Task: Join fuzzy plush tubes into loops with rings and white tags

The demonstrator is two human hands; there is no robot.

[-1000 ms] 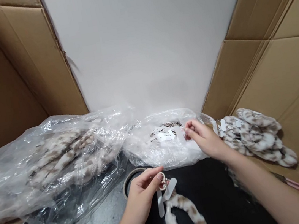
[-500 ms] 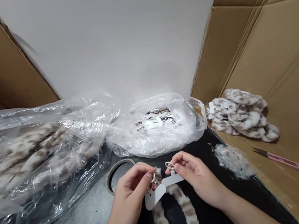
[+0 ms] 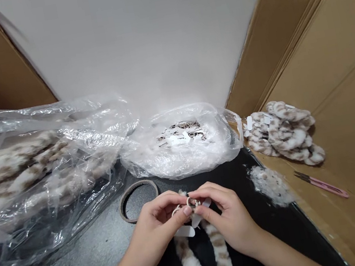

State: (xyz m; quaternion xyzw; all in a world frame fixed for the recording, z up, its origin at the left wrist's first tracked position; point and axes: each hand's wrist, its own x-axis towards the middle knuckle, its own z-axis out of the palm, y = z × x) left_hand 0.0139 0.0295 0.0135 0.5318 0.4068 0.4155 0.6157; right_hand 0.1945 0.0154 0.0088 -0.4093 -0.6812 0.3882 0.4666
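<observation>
My left hand [image 3: 157, 223] and my right hand [image 3: 232, 217] meet over the black table, both closed in a pinch. Between their fingertips are small light metal rings [image 3: 193, 202], close together or touching; the fingers hide how they join. One white tab [image 3: 184, 231] hangs below my left thumb, and more white tab shows by my right fingers. A furry strap [image 3: 220, 254], white with brown patches, hangs down in two strands beneath the hands. Its upper end shows just behind the fingertips.
A grey-brown band loop [image 3: 122, 211] lies left of my hands. Clear plastic bags hold furry straps [image 3: 24, 160] and metal fittings with white tabs [image 3: 183, 134]. At right are a furry strap pile [image 3: 293, 135], loose fluff [image 3: 271, 185] and pink-handled snips [image 3: 327, 186] by cardboard [image 3: 346, 98].
My hands have come together, bringing the two rings, held apart before, close to each other between the fingertips. The camera view has shifted slightly.
</observation>
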